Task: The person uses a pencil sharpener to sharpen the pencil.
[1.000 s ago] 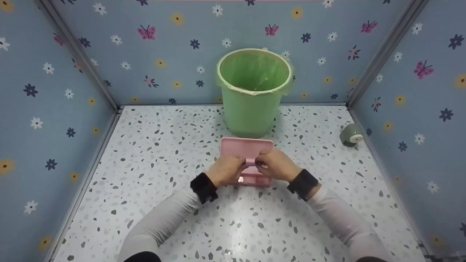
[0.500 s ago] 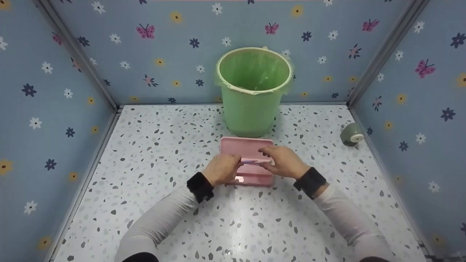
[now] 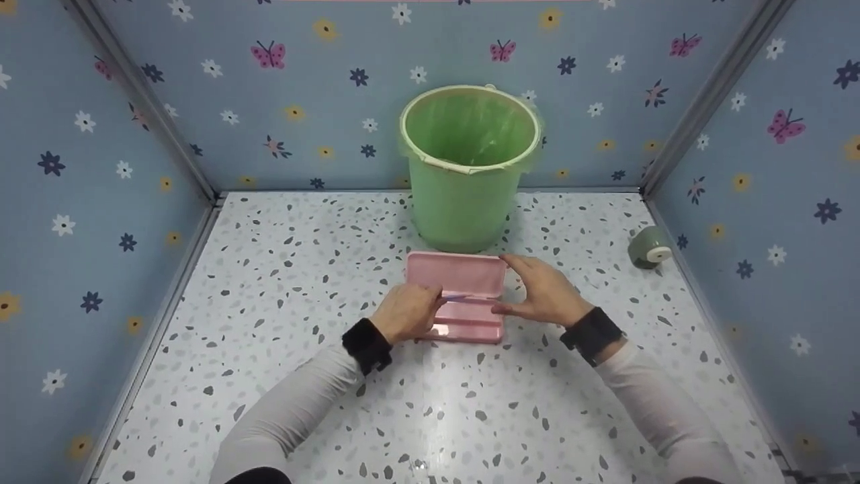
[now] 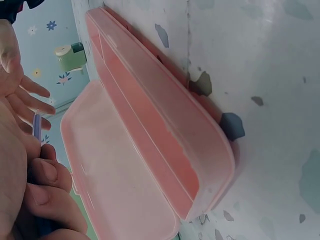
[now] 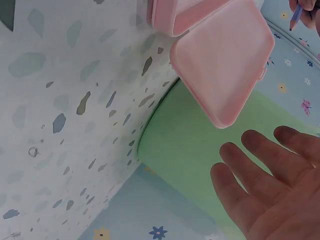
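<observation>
My left hand (image 3: 408,312) pinches a purple pencil (image 3: 454,298) between thumb and fingers; its dark sharpened tip shows in the right wrist view, pointing away from the hand. Beneath it lies a pink pencil case (image 3: 470,333), its lid (image 3: 453,272) folded back toward the bin. The case's trays look bare in the left wrist view. At the right side of the case is my right hand (image 3: 547,292), fingers spread and holding nothing. In the right wrist view the fingers (image 5: 265,165) of that hand stretch out near the lid.
Directly behind the case stands a green bin (image 3: 463,208) with a clear liner over its rim. A small green object with a pale round knob (image 3: 648,249) sits by the right wall. Flower-patterned panels (image 3: 302,101) enclose the speckled tabletop (image 3: 302,255) on three sides.
My right hand has let go of the pencil, spread its fingers and moved right to the edge of the case. The left hand keeps the pencil and has shifted slightly left.
</observation>
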`<state>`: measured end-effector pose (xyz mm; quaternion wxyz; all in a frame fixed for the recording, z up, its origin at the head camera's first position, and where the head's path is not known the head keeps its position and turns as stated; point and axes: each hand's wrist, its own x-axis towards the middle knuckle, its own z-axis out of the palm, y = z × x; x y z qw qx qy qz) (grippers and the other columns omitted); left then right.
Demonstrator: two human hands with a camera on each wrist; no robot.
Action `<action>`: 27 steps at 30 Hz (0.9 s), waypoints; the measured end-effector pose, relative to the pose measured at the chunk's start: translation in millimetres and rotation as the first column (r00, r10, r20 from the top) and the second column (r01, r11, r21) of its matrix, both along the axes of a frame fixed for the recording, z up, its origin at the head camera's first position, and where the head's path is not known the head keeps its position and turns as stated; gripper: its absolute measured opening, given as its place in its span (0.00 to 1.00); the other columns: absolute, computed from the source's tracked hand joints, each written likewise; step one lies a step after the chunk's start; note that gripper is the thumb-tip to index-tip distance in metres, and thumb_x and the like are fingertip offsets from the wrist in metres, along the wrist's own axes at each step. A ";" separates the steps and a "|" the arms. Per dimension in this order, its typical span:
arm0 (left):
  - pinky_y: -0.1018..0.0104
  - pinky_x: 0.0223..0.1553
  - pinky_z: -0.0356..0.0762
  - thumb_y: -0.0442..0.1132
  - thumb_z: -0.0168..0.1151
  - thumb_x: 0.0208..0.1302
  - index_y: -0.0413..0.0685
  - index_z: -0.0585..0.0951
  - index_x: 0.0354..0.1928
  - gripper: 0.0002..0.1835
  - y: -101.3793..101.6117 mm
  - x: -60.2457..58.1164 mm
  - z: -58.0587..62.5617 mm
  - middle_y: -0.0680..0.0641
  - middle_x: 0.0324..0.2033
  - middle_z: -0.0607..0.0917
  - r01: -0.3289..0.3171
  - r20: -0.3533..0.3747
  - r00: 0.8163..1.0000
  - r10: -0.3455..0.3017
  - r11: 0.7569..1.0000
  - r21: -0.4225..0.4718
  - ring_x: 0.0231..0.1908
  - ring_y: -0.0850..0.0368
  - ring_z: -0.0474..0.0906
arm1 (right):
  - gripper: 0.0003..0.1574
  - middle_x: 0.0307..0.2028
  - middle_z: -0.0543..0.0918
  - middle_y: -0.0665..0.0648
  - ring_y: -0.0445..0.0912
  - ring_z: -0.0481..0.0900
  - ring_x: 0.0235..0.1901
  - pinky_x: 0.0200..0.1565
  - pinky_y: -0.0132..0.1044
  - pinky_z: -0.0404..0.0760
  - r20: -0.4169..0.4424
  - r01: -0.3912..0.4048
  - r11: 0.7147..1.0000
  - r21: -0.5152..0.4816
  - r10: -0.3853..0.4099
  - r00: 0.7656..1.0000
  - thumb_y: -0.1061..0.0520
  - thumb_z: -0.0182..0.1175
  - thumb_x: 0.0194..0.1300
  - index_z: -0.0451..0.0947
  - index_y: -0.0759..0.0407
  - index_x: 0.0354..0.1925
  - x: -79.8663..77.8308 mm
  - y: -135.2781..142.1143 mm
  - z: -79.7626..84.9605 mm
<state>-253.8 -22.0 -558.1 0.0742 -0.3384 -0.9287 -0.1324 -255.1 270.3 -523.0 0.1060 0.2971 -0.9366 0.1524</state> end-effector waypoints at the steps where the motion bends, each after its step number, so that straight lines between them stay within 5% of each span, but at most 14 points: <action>1: 0.61 0.16 0.64 0.50 0.47 0.66 0.53 0.69 0.28 0.12 -0.3 0.0 -0.4 0.55 0.16 0.68 -0.006 -0.002 1.000 0.006 1.000 0.001 0.15 0.57 0.65 | 0.66 0.60 0.64 0.55 0.50 0.63 0.57 0.53 0.49 0.62 -0.002 0.003 1.000 -0.004 -0.003 1.000 0.23 0.61 0.36 0.51 0.49 0.67 -0.8 2.1 1.1; 17: 0.63 0.15 0.65 0.50 0.46 0.66 0.53 0.67 0.30 0.11 -1.6 0.2 0.2 0.55 0.16 0.68 -0.040 0.045 0.998 0.040 0.999 0.002 0.15 0.57 0.66 | 0.62 0.58 0.66 0.61 0.57 0.65 0.54 0.51 0.54 0.63 -0.040 0.153 0.988 0.025 -0.152 0.988 0.25 0.62 0.38 0.59 0.58 0.63 -26.8 69.7 19.1; 27: 0.61 0.16 0.65 0.51 0.45 0.66 0.54 0.66 0.29 0.12 -8.5 -0.9 -0.8 0.53 0.16 0.69 -0.054 0.054 0.997 0.053 0.998 0.016 0.15 0.56 0.66 | 0.63 0.57 0.65 0.68 0.64 0.64 0.53 0.47 0.59 0.63 0.003 0.315 0.938 0.145 -0.319 0.948 0.24 0.59 0.40 0.58 0.63 0.63 -45.7 122.0 20.5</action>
